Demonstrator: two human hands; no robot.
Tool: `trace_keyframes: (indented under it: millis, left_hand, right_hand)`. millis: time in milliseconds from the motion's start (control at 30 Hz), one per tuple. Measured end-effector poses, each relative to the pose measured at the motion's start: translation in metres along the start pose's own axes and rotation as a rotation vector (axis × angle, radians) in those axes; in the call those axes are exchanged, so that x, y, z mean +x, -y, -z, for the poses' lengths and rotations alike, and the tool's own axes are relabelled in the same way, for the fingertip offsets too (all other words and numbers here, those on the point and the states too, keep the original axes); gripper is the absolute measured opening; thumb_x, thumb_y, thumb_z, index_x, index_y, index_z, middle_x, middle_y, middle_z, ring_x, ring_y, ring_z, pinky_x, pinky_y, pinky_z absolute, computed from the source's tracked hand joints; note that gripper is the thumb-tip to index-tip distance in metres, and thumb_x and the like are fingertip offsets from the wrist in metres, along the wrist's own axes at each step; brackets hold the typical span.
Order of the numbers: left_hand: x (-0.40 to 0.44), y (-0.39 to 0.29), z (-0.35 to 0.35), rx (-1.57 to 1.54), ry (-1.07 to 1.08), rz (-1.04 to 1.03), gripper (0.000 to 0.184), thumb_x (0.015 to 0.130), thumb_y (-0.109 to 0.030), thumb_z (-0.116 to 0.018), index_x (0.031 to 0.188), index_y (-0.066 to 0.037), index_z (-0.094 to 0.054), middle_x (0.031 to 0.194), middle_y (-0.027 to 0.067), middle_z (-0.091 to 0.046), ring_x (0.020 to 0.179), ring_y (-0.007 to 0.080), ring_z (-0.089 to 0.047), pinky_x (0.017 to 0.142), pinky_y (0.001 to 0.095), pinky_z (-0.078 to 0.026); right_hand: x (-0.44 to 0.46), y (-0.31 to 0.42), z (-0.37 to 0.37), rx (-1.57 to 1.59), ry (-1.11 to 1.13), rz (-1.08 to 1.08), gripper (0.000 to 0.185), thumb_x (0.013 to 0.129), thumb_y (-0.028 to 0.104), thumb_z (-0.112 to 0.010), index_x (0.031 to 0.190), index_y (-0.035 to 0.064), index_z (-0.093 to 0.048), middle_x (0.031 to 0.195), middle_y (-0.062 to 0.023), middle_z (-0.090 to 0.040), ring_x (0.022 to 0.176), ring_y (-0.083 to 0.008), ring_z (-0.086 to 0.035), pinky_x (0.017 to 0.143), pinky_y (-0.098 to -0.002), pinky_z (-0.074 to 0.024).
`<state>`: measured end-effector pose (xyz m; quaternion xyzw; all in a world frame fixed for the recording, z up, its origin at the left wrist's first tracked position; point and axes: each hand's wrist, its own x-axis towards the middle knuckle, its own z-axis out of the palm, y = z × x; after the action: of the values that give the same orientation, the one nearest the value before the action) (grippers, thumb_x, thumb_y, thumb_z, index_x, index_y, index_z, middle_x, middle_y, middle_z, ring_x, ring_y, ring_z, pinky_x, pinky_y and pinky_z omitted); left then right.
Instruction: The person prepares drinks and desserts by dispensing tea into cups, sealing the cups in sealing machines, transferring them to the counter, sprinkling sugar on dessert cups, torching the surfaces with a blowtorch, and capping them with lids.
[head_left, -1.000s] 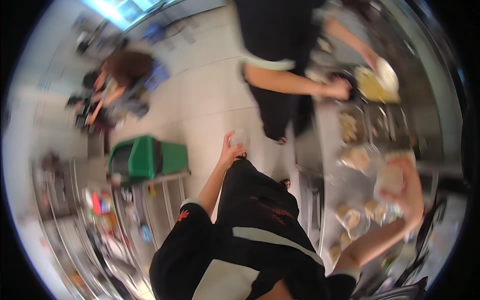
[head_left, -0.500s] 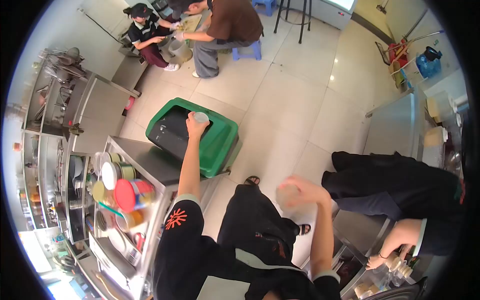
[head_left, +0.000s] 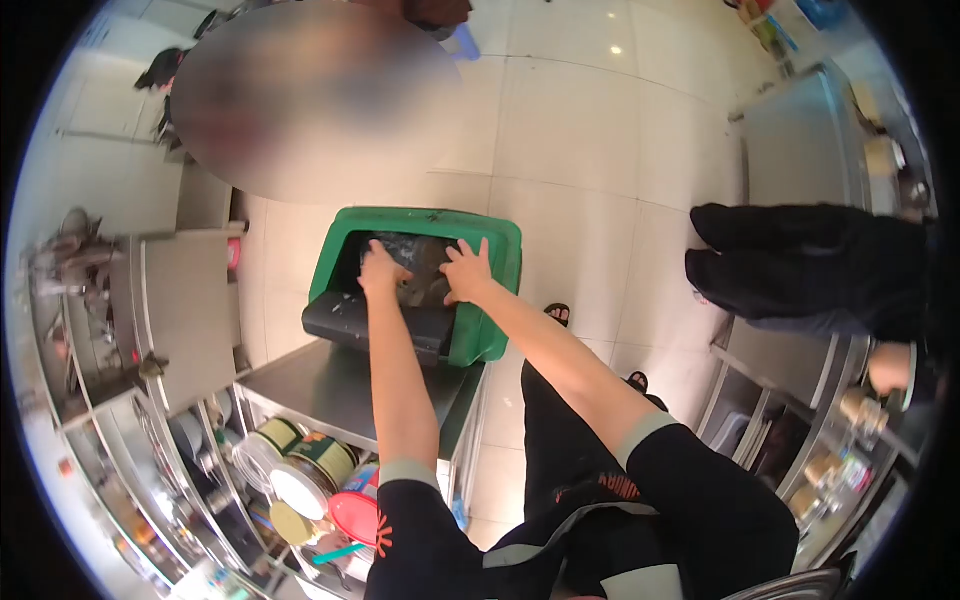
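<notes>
A green trash bin (head_left: 507,255) stands with its black flap (head_left: 340,325) tipped inward, so its opening shows. My left hand (head_left: 380,270) reaches over the opening, thumb and fingers apart, with nothing visible in it. On the opening's right side my right hand (head_left: 467,272) spreads its fingers and is empty too. Between and below the hands, clear or greyish plastic-looking waste (head_left: 425,285) shows inside the bin. Its separate pieces are hard to make out.
A steel counter (head_left: 300,385) adjoins the bin, with several tubs and a red-lidded container (head_left: 355,517) on the shelf below. At right a person in dark clothes (head_left: 820,270) stands by another steel counter. A blurred oval covers the upper left.
The clear cups that were in my left and right hands are out of them. Both hands have come together over the bin, and its flap has swung open. My view has shifted.
</notes>
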<state>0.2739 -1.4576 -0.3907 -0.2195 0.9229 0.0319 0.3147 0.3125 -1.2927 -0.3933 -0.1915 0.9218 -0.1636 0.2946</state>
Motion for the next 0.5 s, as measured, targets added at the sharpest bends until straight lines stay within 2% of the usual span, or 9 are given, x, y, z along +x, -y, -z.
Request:
trace_keyframes:
  millis: [67,133,200,267,300,333,367,433,500]
  left_hand:
    - [-0.026,-0.017,0.043,-0.092,-0.14,0.02,0.083,0.059,-0.03,-0.074,0.127,-0.007,-0.032,0.125,0.014,-0.041,0.116,0.028,-0.04,0.09,0.0433,-0.038]
    - [-0.039,-0.029,0.06,-0.303,-0.401,-0.046,0.071,0.065,-0.034,-0.069,0.121,-0.002,-0.04,0.124,0.0192,-0.041,0.114,0.0322,-0.041,0.092,0.0421,-0.036]
    - [-0.041,-0.043,0.056,-0.566,-0.624,-0.162,0.069,0.07,-0.035,-0.065,0.122,0.002,-0.039,0.123,0.0226,-0.041,0.114,0.0348,-0.04,0.094,0.0403,-0.033]
    - [-0.068,-0.073,0.044,-0.84,-0.667,-0.281,0.067,0.076,-0.035,-0.06,0.124,0.003,-0.036,0.125,0.0239,-0.039,0.114,0.0353,-0.04,0.096,0.0379,-0.031]
    - [-0.087,-0.092,0.036,-0.929,-0.625,-0.36,0.066,0.079,-0.036,-0.058,0.125,0.004,-0.034,0.125,0.0246,-0.038,0.114,0.0356,-0.04,0.096,0.0367,-0.03]
    - [-0.108,-0.114,0.023,-1.035,-0.568,-0.485,0.064,0.081,-0.036,-0.054,0.127,0.003,-0.032,0.128,0.0226,-0.036,0.115,0.0345,-0.039,0.097,0.0359,-0.03]
    - [-0.133,-0.132,0.008,-0.942,-0.521,-0.59,0.064,0.083,-0.038,-0.05,0.129,0.002,-0.03,0.131,0.022,-0.033,0.118,0.0337,-0.036,0.098,0.0351,-0.028]
    - [-0.158,-0.17,-0.046,-0.778,-0.238,-0.711,0.063,0.087,-0.04,-0.042,0.128,0.005,-0.028,0.132,0.0231,-0.03,0.12,0.0334,-0.033,0.1,0.0342,-0.025]
    - [-0.191,-0.204,-0.116,-0.855,0.145,-0.695,0.064,0.089,-0.042,-0.036,0.13,0.006,-0.024,0.135,0.0228,-0.024,0.124,0.0318,-0.027,0.102,0.0346,-0.022]
  right_hand:
    - [-0.012,0.002,-0.001,-0.011,-0.067,-0.041,0.064,0.065,0.043,-0.066,0.122,0.0213,-0.045,0.132,-0.0067,-0.034,0.126,-0.0273,-0.024,0.098,-0.0571,-0.018]
    - [-0.026,-0.008,-0.007,0.072,-0.236,0.0,0.055,0.068,0.04,-0.063,0.116,0.0173,-0.049,0.129,-0.0091,-0.037,0.126,-0.027,-0.024,0.097,-0.0565,-0.0201]
    - [-0.056,-0.026,-0.005,0.121,-0.35,-0.044,0.046,0.07,0.033,-0.06,0.111,0.0147,-0.052,0.128,-0.0115,-0.037,0.125,-0.028,-0.025,0.097,-0.0554,-0.0209]
    - [-0.1,-0.055,-0.016,0.159,-0.518,-0.122,0.034,0.067,0.028,-0.059,0.098,0.0139,-0.058,0.115,-0.0096,-0.046,0.117,-0.0273,-0.034,0.092,-0.0518,-0.028]
    - [-0.119,-0.072,-0.033,0.204,-0.612,-0.155,0.026,0.066,0.025,-0.059,0.089,0.015,-0.06,0.099,-0.0069,-0.051,0.104,-0.0253,-0.043,0.086,-0.0501,-0.0318]
    - [-0.153,-0.093,-0.041,0.26,-0.589,-0.212,0.021,0.065,0.025,-0.06,0.084,0.0155,-0.061,0.093,-0.0059,-0.052,0.097,-0.0244,-0.046,0.083,-0.0496,-0.0331]
    - [-0.183,-0.113,-0.047,0.322,-0.569,-0.24,0.017,0.064,0.024,-0.06,0.08,0.016,-0.061,0.086,-0.0049,-0.053,0.091,-0.0235,-0.048,0.08,-0.0491,-0.0344]
    - [-0.255,-0.156,-0.078,0.252,-0.648,-0.366,0.01,0.063,0.023,-0.061,0.071,0.0163,-0.061,0.078,-0.0043,-0.055,0.087,-0.0232,-0.05,0.079,-0.0495,-0.0353]
    - [-0.335,-0.189,-0.108,0.282,-0.684,-0.599,0.011,0.061,0.027,-0.064,0.064,0.0168,-0.061,0.077,-0.0032,-0.055,0.087,-0.0231,-0.051,0.078,-0.0498,-0.0359]
